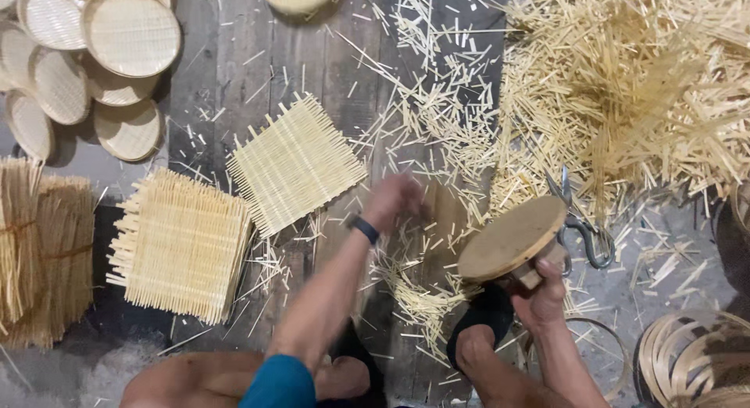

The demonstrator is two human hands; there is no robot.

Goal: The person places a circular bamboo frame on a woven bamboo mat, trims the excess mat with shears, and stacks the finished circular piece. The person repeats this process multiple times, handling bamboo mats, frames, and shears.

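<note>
My right hand (541, 295) grips the short handle under a round wooden disc (511, 238), held tilted above the floor near my foot. My left hand (394, 201), blurred from motion, reaches out over the dark wooden boards, fingers loosely curled and holding nothing that I can see. It hovers just right of a single square woven bamboo mat (295, 164). A dark band sits on that wrist. A stack of similar square mats (181, 244) lies to the left.
Scissors (582, 220) lie right of the disc among a big heap of cut bamboo strips (625, 87). Round woven trays (86, 56) pile at top left, strip bundles (39, 244) at far left, bamboo hoops (691, 361) at bottom right.
</note>
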